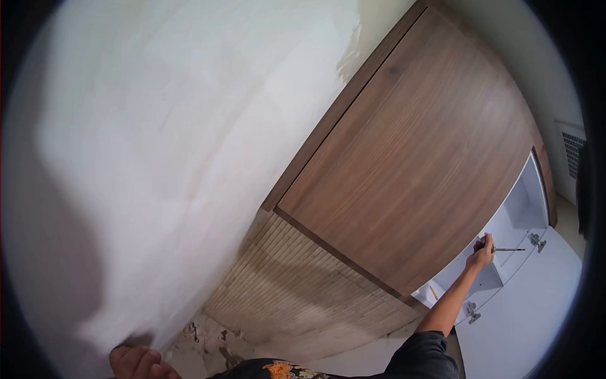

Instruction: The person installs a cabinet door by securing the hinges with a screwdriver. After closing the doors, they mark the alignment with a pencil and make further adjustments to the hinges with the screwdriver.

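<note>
My right hand (482,254) is closed around a screwdriver (509,249), whose thin metal shaft points right. The hand is at the open section of a wood-grain wall cabinet (410,145), in front of its white interior (505,221). An opened white-faced door (530,303) hangs on metal hinges, one upper hinge (538,242) and one lower hinge (472,312). Low at the left, my left hand (139,361) has its fingers curled near the pale wall; what it may hold is hidden.
A yellow pencil-like stick (433,292) lies inside the cabinet. Ribbed beige tiles (303,271) cover the wall below it. A large patchy white wall (189,139) fills the left side. Debris (218,338) shows at the bottom, and a vent grille (573,151) at the far right.
</note>
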Available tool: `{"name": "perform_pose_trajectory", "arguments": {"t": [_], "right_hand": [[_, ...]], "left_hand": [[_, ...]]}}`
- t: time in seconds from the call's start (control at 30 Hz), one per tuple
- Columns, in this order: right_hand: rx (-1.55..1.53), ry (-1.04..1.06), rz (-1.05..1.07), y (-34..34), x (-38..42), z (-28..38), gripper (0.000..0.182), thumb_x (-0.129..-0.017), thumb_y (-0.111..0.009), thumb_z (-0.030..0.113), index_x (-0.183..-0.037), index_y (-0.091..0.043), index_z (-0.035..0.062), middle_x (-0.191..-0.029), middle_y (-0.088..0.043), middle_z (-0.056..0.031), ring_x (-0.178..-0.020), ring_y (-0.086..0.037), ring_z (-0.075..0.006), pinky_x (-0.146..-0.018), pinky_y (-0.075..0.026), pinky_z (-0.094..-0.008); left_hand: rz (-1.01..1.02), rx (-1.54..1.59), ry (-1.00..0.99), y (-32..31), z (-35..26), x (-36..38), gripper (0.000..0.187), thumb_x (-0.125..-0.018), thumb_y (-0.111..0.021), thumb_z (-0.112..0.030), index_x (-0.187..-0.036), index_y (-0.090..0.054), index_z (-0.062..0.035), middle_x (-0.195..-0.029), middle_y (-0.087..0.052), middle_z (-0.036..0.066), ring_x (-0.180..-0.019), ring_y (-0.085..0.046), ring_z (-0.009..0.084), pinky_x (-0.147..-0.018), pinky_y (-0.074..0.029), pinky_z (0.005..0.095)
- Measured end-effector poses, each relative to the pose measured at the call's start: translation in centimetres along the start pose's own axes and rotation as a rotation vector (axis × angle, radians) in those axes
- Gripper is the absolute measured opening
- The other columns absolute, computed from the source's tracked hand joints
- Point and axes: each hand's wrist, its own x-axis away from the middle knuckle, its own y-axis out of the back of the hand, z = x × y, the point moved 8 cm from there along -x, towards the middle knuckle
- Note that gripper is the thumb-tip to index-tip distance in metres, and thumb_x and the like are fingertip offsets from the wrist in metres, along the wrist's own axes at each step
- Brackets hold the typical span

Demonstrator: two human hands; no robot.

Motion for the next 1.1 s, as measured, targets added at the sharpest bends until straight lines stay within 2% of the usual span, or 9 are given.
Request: {"name": "perform_pose_trajectory", "arguments": {"t": [0.3,0.4,0.5,0.63,0.77,0.9,0.93,1.03,1.1], "right_hand": [[0.025,0.004,-0.018,-0.1,0.1,0.2,0.02,-0.086,-0.065,0.024,-0.082,-0.066,0.0048,-0.068,-0.053,0.001,-0.056,-0.049,-0.0094,-0.049,-0.036,-0.0212],[0.021,-0.007,-0.021,-0.2,0.1,0.4,0.019,-0.085,-0.066,0.024,-0.081,-0.066,0.0048,-0.067,-0.053,0.0009,-0.055,-0.049,-0.0095,-0.048,-0.036,-0.0212],[0.026,-0.033,-0.008,-0.1,-0.5,-0.2,0.017,-0.084,-0.067,0.022,-0.079,-0.065,0.0055,-0.065,-0.052,0.0011,-0.054,-0.049,-0.0092,-0.047,-0.036,-0.0217],[-0.009,-0.05,-0.069,0.9,-1.7,-1.0,0.012,-0.081,-0.069,0.017,-0.08,-0.066,0.0064,-0.066,-0.055,0.0006,-0.052,-0.05,-0.0093,-0.047,-0.039,-0.0227],[-0.051,-0.019,-0.001,1.9,-1.3,0.2,0.015,-0.081,-0.07,0.015,-0.09,-0.069,0.0026,-0.07,-0.059,-0.0013,-0.052,-0.052,-0.0104,-0.046,-0.04,-0.023],[-0.079,-0.018,0.114,1.9,-0.6,2.1,0.018,-0.085,-0.067,0.016,-0.092,-0.067,-0.0007,-0.072,-0.062,-0.0037,-0.054,-0.053,-0.0107,-0.049,-0.044,-0.0233],[-0.042,-0.028,0.114,2.0,-0.6,2.0,0.017,-0.085,-0.066,0.015,-0.091,-0.067,-0.0007,-0.072,-0.062,-0.0035,-0.054,-0.053,-0.0098,-0.049,-0.044,-0.0232],[-0.034,0.017,0.144,2.0,-0.6,1.9,0.017,-0.086,-0.065,0.015,-0.091,-0.067,-0.001,-0.073,-0.062,-0.0033,-0.06,-0.055,-0.0094,-0.051,-0.046,-0.0247],[-0.049,0.035,0.15,2.2,-0.5,2.2,0.016,-0.085,-0.065,0.014,-0.09,-0.066,-0.0013,-0.073,-0.062,-0.0034,-0.061,-0.055,-0.0092,-0.052,-0.046,-0.0246]], "left_hand": [[-0.119,0.005,-0.061,0.2,-0.2,0.0,0.035,-0.093,-0.045,-0.018,-0.123,-0.055,-0.0017,-0.07,-0.063,0.014,-0.057,-0.062,0.0278,-0.047,-0.047,0.0364],[-0.138,-0.007,-0.143,-0.2,-0.3,-0.4,0.029,-0.092,-0.053,-0.013,-0.116,-0.056,0.0036,-0.066,-0.061,0.012,-0.052,-0.059,0.0241,-0.043,-0.043,0.0301],[-0.094,-0.068,-0.058,-0.5,-1.0,-0.1,0.03,-0.095,-0.044,-0.017,-0.117,-0.047,0.0035,-0.086,-0.056,0.017,-0.062,-0.053,0.0271,-0.052,-0.041,0.0385],[-0.084,-0.132,-0.099,-0.1,-1.9,-0.6,0.028,-0.092,-0.048,-0.011,-0.112,-0.051,0.0079,-0.085,-0.057,0.02,-0.063,-0.053,0.0312,-0.055,-0.043,0.0409],[-0.133,-0.348,-0.168,-0.3,-3.1,0.0,0.02,-0.086,-0.051,0.003,-0.104,-0.055,0.0112,-0.083,-0.058,0.02,-0.067,-0.054,0.0338,-0.056,-0.044,0.0422],[-0.154,-0.299,0.112,0.1,-1.9,-0.2,0.016,-0.088,-0.055,0.005,-0.102,-0.058,0.0109,-0.085,-0.059,0.017,-0.067,-0.055,0.0268,-0.059,-0.045,0.0373],[-0.221,-0.331,0.244,0.1,-1.8,-0.6,0.016,-0.092,-0.053,0.0,-0.103,-0.059,0.0092,-0.085,-0.059,0.015,-0.069,-0.054,0.0224,-0.062,-0.046,0.0333],[-0.56,0.004,0.693,-2.6,-4.6,-2.6,0.017,-0.09,-0.051,-0.012,-0.098,-0.057,0.0023,-0.08,-0.058,0.01,-0.07,-0.055,0.0281,-0.063,-0.046,0.0358],[-0.243,0.088,0.42,-7.8,-12.0,-6.7,0.014,-0.085,-0.053,-0.005,-0.096,-0.058,0.0021,-0.086,-0.059,0.011,-0.08,-0.055,0.0294,-0.073,-0.045,0.0352]]}}
